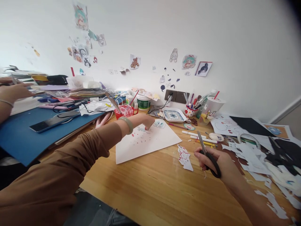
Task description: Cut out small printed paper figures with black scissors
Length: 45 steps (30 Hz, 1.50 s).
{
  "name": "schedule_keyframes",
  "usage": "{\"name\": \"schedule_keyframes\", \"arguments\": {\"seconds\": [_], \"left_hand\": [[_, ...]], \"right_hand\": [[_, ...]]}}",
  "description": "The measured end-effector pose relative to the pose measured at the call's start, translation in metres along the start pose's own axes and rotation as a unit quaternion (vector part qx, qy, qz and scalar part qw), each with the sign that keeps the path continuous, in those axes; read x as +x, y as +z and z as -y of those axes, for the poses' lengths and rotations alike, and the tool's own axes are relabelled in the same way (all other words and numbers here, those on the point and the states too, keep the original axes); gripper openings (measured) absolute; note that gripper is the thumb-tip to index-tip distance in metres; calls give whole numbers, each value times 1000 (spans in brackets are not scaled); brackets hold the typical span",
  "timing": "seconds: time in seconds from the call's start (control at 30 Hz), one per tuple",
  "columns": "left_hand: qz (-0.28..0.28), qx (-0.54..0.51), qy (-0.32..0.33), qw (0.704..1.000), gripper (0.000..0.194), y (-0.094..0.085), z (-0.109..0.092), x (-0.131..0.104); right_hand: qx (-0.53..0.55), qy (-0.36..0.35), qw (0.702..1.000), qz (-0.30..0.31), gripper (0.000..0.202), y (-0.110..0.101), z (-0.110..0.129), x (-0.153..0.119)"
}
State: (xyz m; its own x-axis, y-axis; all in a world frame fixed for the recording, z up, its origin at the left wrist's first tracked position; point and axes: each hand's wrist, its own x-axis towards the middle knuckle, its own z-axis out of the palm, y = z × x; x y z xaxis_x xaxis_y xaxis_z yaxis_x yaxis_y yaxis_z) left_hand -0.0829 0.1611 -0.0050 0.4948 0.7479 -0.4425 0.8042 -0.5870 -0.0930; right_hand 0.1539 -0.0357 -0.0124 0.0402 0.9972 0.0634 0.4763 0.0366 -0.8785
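My left hand (146, 121) reaches over the far part of a white paper sheet (131, 153), its fingers bent down and pinched near small cut pieces (141, 139); whatever they hold is too small to name. Beside those fingers lies a pale blue cutout (159, 123). In my right hand (215, 160) is a pair of black-handled scissors (204, 147), blades pointing up and away. Between the sheet and the scissors, a partly cut paper with red drawing (184, 157) rests on the wooden table (150, 188).
Markers (202, 138), a patterned tray (174, 115) and a pen cup (190, 111) stand at the back. Paper scraps (256, 160) cover the right side. On the left, a phone (54, 121) lies on a blue board (18, 135), near another person's hand (14, 92).
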Motion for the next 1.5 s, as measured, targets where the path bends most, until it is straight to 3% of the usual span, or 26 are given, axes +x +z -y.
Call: {"name": "schedule_keyframes", "arguments": {"seconds": [0.17, 0.47, 0.67, 1.13, 1.5], "left_hand": [[30, -14, 2, 999, 23, -5, -3, 5], [91, -32, 3, 995, 19, -10, -3, 9], [76, -19, -10, 997, 15, -10, -8, 10], [-5, 52, -32, 998, 24, -12, -23, -1], [-42, 103, -24, 993, 20, -10, -23, 2]], "right_hand": [[-20, 9, 1000, 19, 35, -1, 3, -1], [-22, -7, 1000, -2, 34, 4, 4, -3], [-16, 13, 999, 25, 35, 2, 8, -2], [-13, -2, 1000, 16, 38, 4, 10, -5], [-17, -10, 1000, -2, 38, 7, 10, -7]]}}
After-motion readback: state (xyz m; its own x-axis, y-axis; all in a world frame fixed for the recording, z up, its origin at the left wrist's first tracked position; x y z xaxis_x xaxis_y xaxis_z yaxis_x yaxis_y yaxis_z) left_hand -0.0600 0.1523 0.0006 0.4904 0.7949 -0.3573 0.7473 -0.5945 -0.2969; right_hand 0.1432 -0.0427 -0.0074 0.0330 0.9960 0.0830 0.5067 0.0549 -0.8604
